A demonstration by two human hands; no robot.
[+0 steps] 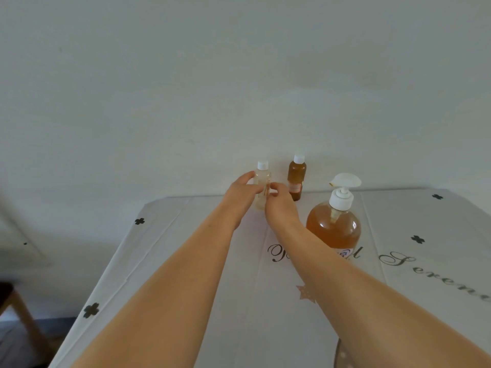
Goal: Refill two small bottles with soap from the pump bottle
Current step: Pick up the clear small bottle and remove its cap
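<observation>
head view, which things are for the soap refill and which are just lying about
For the job: clear small bottle, held by left hand and right hand; amber small bottle; pump bottle.
Lying about: printed tablecloth; wooden furniture at left.

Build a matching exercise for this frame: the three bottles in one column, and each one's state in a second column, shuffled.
Things:
1. clear small bottle
2. amber small bottle
3. pump bottle

States:
A. stands untouched, white cap on, amber up to the neck
B. gripped by the left hand and the right hand, white cap on, looks nearly empty
C. the largest, white pump head on top

Pairs: 1-B, 2-A, 3-C
</observation>
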